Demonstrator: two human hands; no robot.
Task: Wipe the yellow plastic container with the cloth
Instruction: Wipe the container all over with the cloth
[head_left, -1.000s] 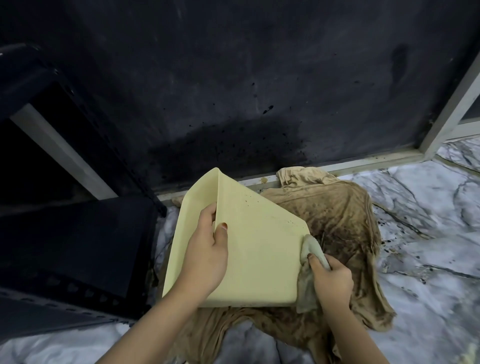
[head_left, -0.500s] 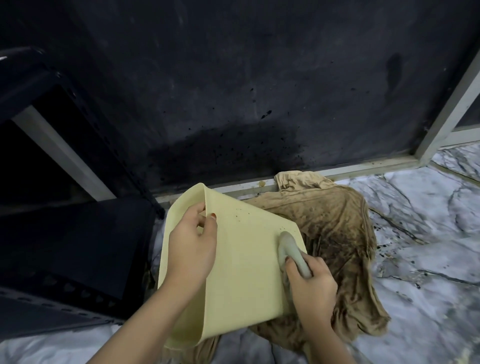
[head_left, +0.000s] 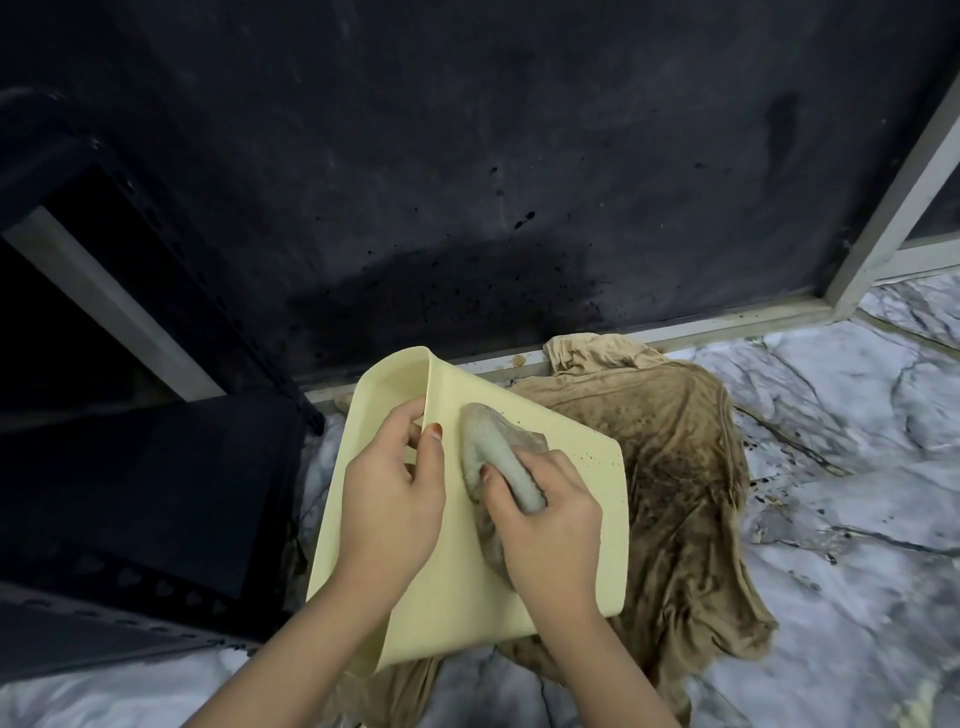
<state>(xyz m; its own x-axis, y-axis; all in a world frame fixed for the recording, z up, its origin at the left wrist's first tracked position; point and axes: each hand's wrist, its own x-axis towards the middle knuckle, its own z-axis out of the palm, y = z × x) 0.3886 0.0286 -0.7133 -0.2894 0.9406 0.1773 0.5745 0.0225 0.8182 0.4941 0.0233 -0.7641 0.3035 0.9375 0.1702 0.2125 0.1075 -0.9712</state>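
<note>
My left hand (head_left: 392, 499) pinches the rim of the one yellow plastic container (head_left: 566, 525), tilted between both hands, while my right hand (head_left: 545, 514) is closed around the single grey cloth (head_left: 493, 447), pressing it on the outer wall. I judge firm overlapping strokes toward the dark specks (head_left: 597, 460) beyond my right hand work best, the left bracing. One brown stained rag (head_left: 685, 467) lies beneath on the floor.

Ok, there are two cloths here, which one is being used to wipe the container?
The small grey cloth gripped in the right hand, not the large brown cloth spread underneath.
</note>
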